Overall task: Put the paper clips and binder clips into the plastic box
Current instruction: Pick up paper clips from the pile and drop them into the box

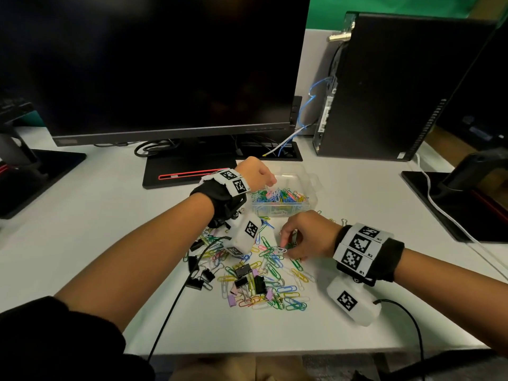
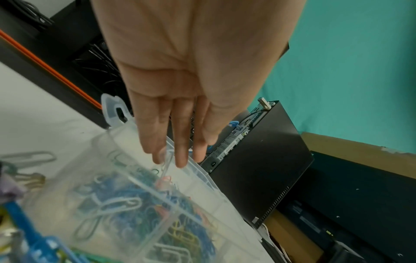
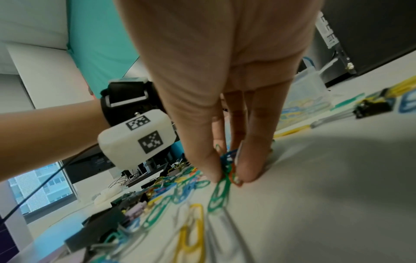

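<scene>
On white desk (image 1: 357, 215), scattered clips (image 1: 264, 281)

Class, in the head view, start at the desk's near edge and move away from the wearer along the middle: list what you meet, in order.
Binder clips → right hand pinching paper clips → plastic box → left hand → monitor.
</scene>
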The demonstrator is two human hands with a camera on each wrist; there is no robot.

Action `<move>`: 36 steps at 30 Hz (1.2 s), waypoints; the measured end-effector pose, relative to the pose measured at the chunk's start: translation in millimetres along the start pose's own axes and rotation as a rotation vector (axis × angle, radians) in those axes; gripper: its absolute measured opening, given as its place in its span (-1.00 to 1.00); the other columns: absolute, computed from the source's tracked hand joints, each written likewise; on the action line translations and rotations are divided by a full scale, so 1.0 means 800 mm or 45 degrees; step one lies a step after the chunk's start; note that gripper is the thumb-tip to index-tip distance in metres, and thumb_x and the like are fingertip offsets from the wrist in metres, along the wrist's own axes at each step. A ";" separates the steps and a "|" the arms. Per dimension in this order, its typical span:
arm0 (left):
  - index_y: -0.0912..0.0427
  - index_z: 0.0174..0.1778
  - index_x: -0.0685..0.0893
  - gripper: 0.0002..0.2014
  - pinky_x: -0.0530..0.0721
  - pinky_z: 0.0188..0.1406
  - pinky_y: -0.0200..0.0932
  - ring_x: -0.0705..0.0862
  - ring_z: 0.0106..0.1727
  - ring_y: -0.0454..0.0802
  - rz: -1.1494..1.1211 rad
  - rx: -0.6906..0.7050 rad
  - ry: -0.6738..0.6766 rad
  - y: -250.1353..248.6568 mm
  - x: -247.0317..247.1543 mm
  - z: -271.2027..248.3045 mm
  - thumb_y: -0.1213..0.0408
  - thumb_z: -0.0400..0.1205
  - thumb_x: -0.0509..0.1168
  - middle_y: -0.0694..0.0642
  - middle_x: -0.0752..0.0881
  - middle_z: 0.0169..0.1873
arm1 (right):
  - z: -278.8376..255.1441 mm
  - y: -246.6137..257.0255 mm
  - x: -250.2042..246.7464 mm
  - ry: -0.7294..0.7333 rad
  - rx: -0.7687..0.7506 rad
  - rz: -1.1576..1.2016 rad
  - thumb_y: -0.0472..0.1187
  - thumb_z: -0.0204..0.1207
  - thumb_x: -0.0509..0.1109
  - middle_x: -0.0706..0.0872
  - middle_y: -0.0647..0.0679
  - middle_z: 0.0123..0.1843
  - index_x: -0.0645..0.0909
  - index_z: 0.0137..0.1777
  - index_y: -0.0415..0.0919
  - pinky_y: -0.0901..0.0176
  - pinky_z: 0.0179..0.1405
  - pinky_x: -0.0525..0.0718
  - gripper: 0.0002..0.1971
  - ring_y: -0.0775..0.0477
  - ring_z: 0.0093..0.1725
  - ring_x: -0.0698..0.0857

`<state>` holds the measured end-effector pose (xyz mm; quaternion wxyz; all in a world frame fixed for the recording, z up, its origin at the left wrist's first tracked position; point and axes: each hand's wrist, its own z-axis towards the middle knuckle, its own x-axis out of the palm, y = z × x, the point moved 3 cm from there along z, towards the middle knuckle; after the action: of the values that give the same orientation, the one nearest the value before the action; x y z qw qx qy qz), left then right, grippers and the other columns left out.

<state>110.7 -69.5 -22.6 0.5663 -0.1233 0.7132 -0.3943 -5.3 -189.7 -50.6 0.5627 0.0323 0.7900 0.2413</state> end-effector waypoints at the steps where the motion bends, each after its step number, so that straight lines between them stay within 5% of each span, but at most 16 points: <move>1: 0.34 0.10 0.76 -0.75 0.66 -0.05 -0.27 0.70 0.00 -0.04 -0.006 0.001 0.025 -0.001 0.000 -0.002 0.38 0.64 0.20 0.21 0.78 0.10 | 0.000 0.001 -0.001 -0.001 -0.005 -0.022 -0.28 0.32 0.53 0.81 -0.05 -0.14 0.76 -0.09 -0.20 0.71 -0.47 0.44 -0.85 0.02 -0.33 0.73; 7: 0.25 0.00 0.79 -0.79 0.65 0.27 -0.11 0.72 0.11 -0.09 -0.020 0.145 -0.035 -0.011 -0.015 -0.025 0.31 0.62 0.26 0.10 0.79 0.08 | 0.001 0.007 -0.002 0.008 -0.015 -0.118 -0.30 0.25 0.53 0.73 -0.03 -0.21 0.74 -0.11 -0.22 0.53 -0.38 0.44 -0.81 0.06 -0.24 0.60; 9: 0.18 0.00 0.80 -0.83 0.67 0.12 -0.30 0.72 -0.03 -0.26 0.048 0.222 0.001 -0.015 -0.017 -0.040 0.27 0.60 0.32 0.07 0.81 -0.01 | 0.003 0.002 -0.003 0.002 -0.002 -0.104 -0.31 0.24 0.54 0.74 -0.02 -0.20 0.74 -0.14 -0.21 0.60 -0.41 0.43 -0.82 0.03 -0.27 0.64; 11: 0.14 -0.03 0.80 -0.86 0.58 -0.23 -0.64 0.64 -0.30 -0.51 0.131 0.259 0.076 -0.018 -0.016 -0.059 0.24 0.57 0.37 -0.03 0.79 -0.17 | 0.003 -0.004 -0.009 -0.022 0.015 -0.086 -0.32 0.24 0.54 0.78 -0.03 -0.20 0.75 -0.17 -0.21 0.66 -0.48 0.44 -0.85 -0.03 -0.29 0.71; 13: 0.13 -0.05 0.79 -0.87 0.47 -0.48 -0.70 0.56 -0.46 -0.61 0.172 0.252 0.130 -0.017 -0.011 -0.073 0.22 0.54 0.40 -0.15 0.69 -0.33 | 0.001 -0.009 -0.019 -0.059 0.027 -0.060 -0.35 0.25 0.53 0.73 -0.01 -0.33 0.76 -0.21 -0.24 0.67 -0.51 0.47 -0.89 -0.03 -0.35 0.71; 18: 0.07 0.05 0.74 -0.78 0.44 -0.46 -0.61 0.57 -0.41 -0.40 0.338 0.189 0.344 -0.002 0.009 -0.092 0.14 0.50 0.44 -0.10 0.71 -0.28 | 0.006 -0.016 -0.066 -0.241 0.083 -0.057 -0.40 0.22 0.53 0.66 0.11 -0.45 0.77 -0.28 -0.20 0.67 -0.51 0.47 -0.89 0.23 -0.45 0.59; 23: 0.11 0.11 0.70 -0.71 0.46 -0.34 -0.46 0.56 -0.32 -0.30 0.453 0.134 0.511 0.009 0.020 -0.106 0.15 0.50 0.45 0.08 0.79 -0.03 | 0.026 -0.029 -0.106 -0.450 0.180 0.088 -0.40 0.29 0.53 0.69 0.10 -0.45 0.75 -0.24 -0.23 0.60 -0.55 0.54 -0.91 0.12 -0.45 0.68; 28: 0.06 0.12 0.69 -0.71 0.50 -0.39 -0.54 0.55 -0.37 -0.30 0.524 0.146 0.701 0.008 0.019 -0.127 0.19 0.48 0.47 0.04 0.76 -0.11 | 0.053 -0.033 -0.106 -0.455 0.167 -0.088 -0.34 0.40 0.47 0.82 -0.11 -0.11 0.79 -0.14 -0.24 0.34 -0.15 0.63 -0.91 0.00 -0.20 0.71; 32: 0.00 0.10 0.66 -0.68 0.63 -0.16 -0.19 0.59 -0.25 -0.12 0.569 0.128 0.800 0.004 0.018 -0.145 0.28 0.44 0.46 -0.08 0.62 -0.13 | 0.058 -0.021 -0.093 -0.408 0.112 -0.251 -0.31 0.54 0.30 0.79 -0.13 0.10 0.77 0.02 -0.19 0.23 0.01 0.54 -0.79 -0.11 0.05 0.71; 36: 0.02 0.20 0.62 -0.55 0.67 -0.04 -0.07 0.60 -0.08 0.00 0.641 0.143 0.832 0.008 0.016 -0.159 0.43 0.41 0.42 -0.07 0.45 0.01 | 0.030 0.008 -0.075 -0.347 -0.055 -0.360 -0.29 0.55 0.28 0.72 -0.06 0.20 0.70 0.14 -0.12 0.24 0.11 0.48 -0.75 -0.07 0.17 0.65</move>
<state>-6.8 -19.1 -30.2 0.3947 0.2178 0.8406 -0.3002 37.2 -195.2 -2.0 0.6933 -0.0585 0.6978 0.1701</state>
